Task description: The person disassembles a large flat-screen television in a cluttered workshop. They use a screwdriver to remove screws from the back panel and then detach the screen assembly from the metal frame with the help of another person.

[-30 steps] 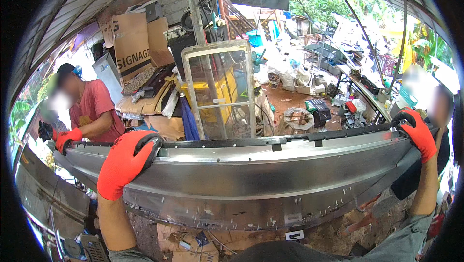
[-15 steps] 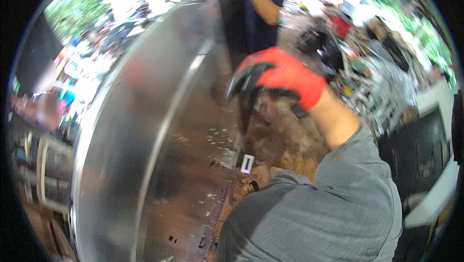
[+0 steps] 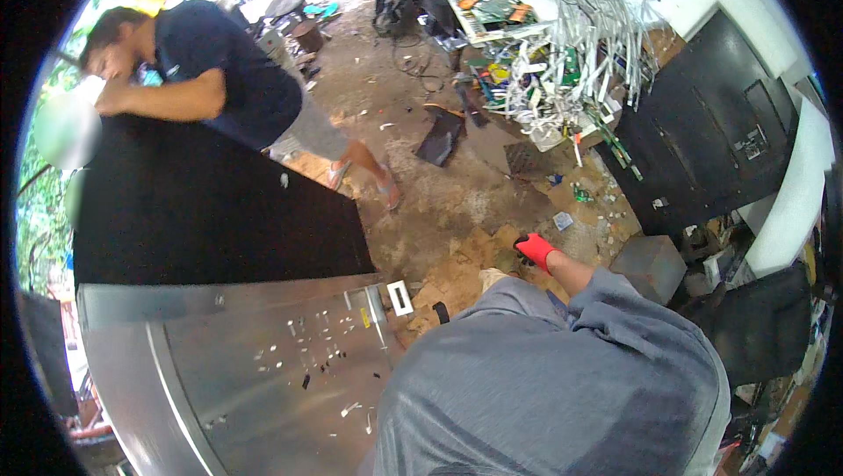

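Observation:
My right hand point(image 3: 536, 250), in a red glove with dark fingers, hangs low beside my grey-clad body. Its fingers look loosely bent and apart, with nothing visible in them. My left hand is out of view. On my left lies a wide shiny metal surface point(image 3: 246, 388) with a raised strip and several small white and dark bits scattered over it. A small white rectangular frame point(image 3: 399, 298) is by its right edge. Beyond, a large black panel point(image 3: 219, 204) meets the metal's far edge.
A co-worker point(image 3: 237, 72) in a dark shirt stands behind the black panel, one arm raised. Far right, a pile of silvery strips and green circuit boards point(image 3: 571, 63) sits near a black casing point(image 3: 711, 125). A grey box point(image 3: 650, 267) stands right of my hand.
My right hand has dropped from above the metal surface's edge to low at my side. The view has swung, and the black panel and co-worker now appear at the left.

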`<state>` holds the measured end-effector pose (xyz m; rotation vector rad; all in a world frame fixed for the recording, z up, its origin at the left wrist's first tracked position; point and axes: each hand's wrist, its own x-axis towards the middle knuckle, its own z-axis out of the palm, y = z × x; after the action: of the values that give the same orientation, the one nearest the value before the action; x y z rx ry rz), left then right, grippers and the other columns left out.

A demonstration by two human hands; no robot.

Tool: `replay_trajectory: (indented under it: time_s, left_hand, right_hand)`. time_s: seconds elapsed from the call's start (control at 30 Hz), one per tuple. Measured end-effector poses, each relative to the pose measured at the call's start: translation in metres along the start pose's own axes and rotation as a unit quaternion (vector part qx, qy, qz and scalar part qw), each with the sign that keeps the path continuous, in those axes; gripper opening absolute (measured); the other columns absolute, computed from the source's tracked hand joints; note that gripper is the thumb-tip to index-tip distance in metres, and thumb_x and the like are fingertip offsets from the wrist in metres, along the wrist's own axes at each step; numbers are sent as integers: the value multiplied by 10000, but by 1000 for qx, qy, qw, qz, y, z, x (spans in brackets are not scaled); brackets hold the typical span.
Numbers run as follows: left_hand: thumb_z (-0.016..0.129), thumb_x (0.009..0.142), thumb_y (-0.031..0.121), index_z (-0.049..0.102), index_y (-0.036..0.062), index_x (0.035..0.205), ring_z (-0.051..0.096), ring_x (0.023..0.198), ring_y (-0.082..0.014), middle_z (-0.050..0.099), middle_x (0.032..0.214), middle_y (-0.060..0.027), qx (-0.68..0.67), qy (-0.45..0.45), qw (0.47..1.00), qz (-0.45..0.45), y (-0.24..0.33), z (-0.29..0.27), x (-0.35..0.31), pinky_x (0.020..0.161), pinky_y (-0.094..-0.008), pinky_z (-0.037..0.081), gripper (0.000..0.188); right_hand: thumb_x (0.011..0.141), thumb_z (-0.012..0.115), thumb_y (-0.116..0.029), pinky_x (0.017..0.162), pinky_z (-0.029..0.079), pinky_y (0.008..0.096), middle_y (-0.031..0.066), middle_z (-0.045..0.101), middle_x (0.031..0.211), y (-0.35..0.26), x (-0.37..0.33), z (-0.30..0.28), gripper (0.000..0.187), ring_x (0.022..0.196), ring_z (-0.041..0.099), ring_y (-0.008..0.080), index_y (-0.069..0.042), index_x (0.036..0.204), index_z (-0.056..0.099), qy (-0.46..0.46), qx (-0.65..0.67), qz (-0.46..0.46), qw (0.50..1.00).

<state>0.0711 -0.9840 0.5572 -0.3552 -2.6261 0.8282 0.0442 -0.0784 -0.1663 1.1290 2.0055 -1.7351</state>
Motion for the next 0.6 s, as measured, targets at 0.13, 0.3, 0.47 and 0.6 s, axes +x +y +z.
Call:
replay_trajectory:
  time_s: [0.13,0.3,0.47,0.6]
  left_hand:
    - [450,1011,317,646,-33,1164,629,1022,-359,656,1093,-262,105,13,957,-271,172,1,161,924,-473,478,430]
    - [456,994,435,641,-60,1127,610,995,-426,647,1093,-281,82,63,940,-325,199,-3,210,880,-508,468,545]
    - [523,985,410,592,-26,1118,584,922,-454,620,1042,-247,89,306,908,-271,376,-18,326,851,-590,444,461]
    - [632,892,122,615,-29,1135,617,989,-332,657,1077,-181,-287,196,932,-104,497,75,359,872,-420,492,287]
  right_hand:
    - [856,602,-251,494,453,313,36,642,736,-15,9,-109,169,575,587,153,-90,866,651,53,51,91,993]
    - [856,617,-261,494,452,311,27,644,721,16,72,-169,170,574,585,150,-99,875,664,92,-5,86,992]
    - [835,631,-244,521,465,313,27,658,733,26,91,-195,164,598,594,143,-92,867,680,151,14,82,985]
    - [820,644,-263,593,502,326,53,688,790,-16,95,-175,229,663,634,168,-75,940,693,129,27,49,990]
